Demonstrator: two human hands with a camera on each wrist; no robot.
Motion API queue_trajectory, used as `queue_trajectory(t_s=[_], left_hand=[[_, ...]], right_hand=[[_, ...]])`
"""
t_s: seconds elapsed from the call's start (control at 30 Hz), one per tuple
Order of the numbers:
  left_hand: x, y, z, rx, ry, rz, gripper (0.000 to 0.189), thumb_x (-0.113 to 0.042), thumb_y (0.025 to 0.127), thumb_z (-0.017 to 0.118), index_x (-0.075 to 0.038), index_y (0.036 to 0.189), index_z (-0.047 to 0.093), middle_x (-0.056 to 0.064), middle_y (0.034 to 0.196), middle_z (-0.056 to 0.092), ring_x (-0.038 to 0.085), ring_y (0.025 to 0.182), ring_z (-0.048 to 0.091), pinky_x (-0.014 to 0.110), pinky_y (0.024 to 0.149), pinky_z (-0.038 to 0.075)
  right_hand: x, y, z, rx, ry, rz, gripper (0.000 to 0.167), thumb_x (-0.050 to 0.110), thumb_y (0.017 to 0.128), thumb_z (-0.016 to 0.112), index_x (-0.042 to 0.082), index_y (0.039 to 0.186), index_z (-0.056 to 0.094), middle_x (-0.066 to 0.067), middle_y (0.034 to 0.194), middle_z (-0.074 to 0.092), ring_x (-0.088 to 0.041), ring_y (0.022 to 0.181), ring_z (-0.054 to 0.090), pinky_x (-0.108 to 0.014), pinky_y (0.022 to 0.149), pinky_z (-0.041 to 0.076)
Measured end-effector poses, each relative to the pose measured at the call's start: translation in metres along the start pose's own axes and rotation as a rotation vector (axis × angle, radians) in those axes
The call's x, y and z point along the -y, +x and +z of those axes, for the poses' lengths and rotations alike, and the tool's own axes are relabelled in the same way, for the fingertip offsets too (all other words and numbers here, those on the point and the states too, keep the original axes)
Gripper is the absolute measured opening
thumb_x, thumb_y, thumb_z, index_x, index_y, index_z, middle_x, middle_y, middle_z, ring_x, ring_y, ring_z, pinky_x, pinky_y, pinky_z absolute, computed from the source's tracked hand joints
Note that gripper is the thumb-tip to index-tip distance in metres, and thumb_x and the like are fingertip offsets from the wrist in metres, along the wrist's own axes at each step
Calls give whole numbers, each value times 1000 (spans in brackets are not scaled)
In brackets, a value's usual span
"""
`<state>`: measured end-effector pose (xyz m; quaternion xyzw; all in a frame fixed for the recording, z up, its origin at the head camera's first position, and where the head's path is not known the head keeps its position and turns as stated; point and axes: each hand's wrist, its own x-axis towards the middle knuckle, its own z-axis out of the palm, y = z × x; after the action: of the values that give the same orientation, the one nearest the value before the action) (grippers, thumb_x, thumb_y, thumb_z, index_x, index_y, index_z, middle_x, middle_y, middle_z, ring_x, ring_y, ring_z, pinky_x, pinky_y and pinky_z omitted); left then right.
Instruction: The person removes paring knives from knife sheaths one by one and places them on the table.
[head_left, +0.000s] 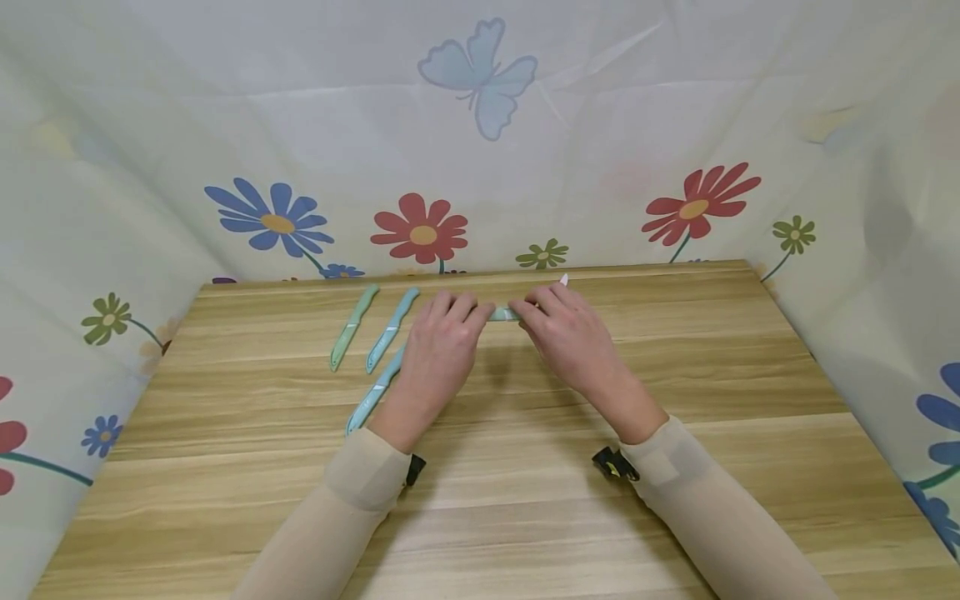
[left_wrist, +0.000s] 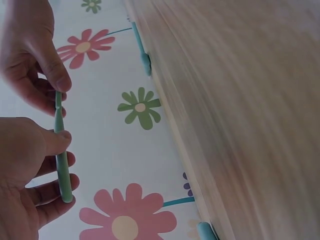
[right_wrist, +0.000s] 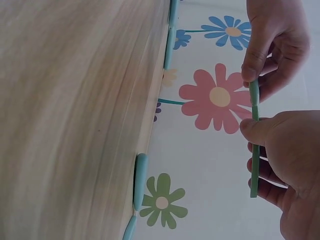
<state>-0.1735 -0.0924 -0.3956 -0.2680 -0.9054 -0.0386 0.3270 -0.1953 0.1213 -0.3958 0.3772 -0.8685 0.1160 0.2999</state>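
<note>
Both hands hold one green sheathed knife [head_left: 504, 314] level above the table. My left hand [head_left: 442, 342] grips its rounded handle [left_wrist: 63, 180] between thumb and fingertips. My right hand [head_left: 573, 337] pinches the flat sheath [right_wrist: 255, 172] at the other end. In the head view the fingers hide most of this knife, with just a short middle piece showing. Left of the left hand lie a green knife [head_left: 354, 327] and a blue knife [head_left: 392, 330], side by side in their sheaths. Another blue knife [head_left: 372, 396] lies nearer, partly covered by the left hand and wrist.
A pale tip [head_left: 564, 280] shows just beyond the right hand. In the right wrist view a teal handle [right_wrist: 140, 181] lies along the far part of the wooden table [head_left: 720, 500]. A flowered curtain [head_left: 337, 125] stands behind the table and along both sides.
</note>
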Motion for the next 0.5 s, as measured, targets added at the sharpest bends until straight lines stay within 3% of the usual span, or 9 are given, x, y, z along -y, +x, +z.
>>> queue_trajectory(t_s=[0.5], left_hand=[[0,-2,1,50,-7,-8,22,-2,102,69,-7,121,78,10,112,72,31,104,63,42,90,58]], right_hand=[[0,-2,1,50,2,11,27,6,96,80,5,123,76,-11,109,70,-30,103,65,-41,94,56]])
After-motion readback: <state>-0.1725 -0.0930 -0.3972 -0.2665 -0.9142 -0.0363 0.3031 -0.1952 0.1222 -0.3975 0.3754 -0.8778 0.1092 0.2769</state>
